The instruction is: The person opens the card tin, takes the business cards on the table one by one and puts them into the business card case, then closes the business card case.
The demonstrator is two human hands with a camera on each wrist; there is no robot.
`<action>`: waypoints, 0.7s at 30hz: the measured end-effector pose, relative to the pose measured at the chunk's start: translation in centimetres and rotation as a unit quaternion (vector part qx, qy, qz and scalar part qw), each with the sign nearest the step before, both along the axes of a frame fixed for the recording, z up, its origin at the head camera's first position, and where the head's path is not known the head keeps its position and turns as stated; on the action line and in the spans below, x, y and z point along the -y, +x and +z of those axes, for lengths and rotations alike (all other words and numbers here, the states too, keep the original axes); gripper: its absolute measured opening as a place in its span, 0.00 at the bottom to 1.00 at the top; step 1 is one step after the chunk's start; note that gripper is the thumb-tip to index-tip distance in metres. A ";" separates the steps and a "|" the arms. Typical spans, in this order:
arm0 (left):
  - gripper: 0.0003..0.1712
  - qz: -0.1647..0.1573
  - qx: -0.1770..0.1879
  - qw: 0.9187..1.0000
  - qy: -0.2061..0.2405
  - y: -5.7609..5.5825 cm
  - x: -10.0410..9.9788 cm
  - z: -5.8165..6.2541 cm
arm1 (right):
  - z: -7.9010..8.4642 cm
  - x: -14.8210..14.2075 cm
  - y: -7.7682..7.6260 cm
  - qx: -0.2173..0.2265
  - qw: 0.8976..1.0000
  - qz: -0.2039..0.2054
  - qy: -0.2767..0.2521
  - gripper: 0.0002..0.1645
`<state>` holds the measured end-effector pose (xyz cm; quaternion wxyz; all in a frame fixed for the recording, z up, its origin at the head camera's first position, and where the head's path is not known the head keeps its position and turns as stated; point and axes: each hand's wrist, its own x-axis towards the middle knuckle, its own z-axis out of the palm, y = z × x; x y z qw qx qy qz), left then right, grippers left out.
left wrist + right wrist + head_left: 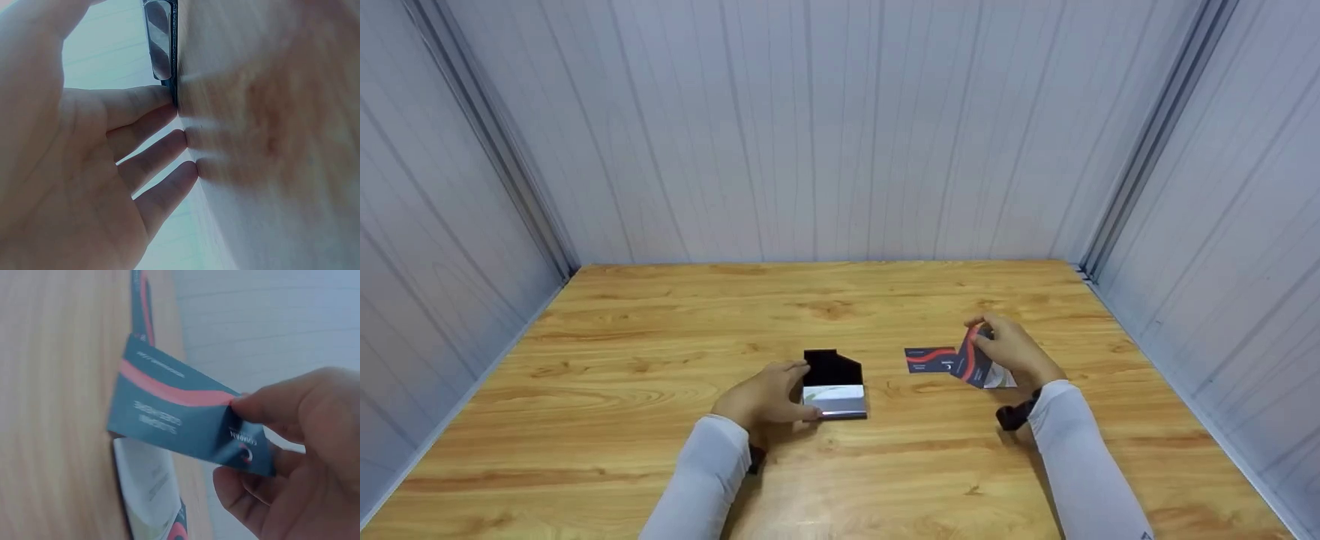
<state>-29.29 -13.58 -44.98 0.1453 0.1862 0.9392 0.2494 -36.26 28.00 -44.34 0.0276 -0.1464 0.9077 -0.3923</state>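
A flat card case [835, 405], black at the back with a shiny silver front panel, lies on the table. My left hand [769, 394] holds its left side, thumb at the front corner and index finger farther back. The other fingertips rest on the wood in the left wrist view. To the right, my right hand [1012, 349] pinches a dark blue business card [180, 413] with a red wave between thumb and fingers, tilted above the table. A white card [147, 478] lies partly hidden under it, and another blue business card [928, 359] lies flat to its left.
The wooden table [660, 322] meets a white panelled wall [840, 135] at the back, with similar walls on the left and right. A black wrist camera [1017, 415] sits under the right sleeve cuff.
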 end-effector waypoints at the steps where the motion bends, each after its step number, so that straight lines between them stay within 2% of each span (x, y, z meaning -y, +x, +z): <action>1: 0.50 0.000 0.001 1.000 -0.001 0.0 0.0 0.0 | 0.1 0.0 0.1 0.007 1.000 0.004 -0.014 0.20; 8: 0.52 0.001 0.003 1.000 0.004 -0.1 -0.1 0.0 | 0.9 0.4 0.3 0.019 0.997 0.022 -0.068 0.17; 13: 0.52 0.001 0.003 1.000 0.004 0.0 0.0 -0.1 | 1.2 0.7 0.5 0.024 0.997 0.023 -0.067 0.18; 21: 0.51 -0.001 0.003 1.000 -0.002 -0.2 0.0 -0.2 | 0.9 1.6 0.4 0.041 0.995 0.030 -0.081 0.14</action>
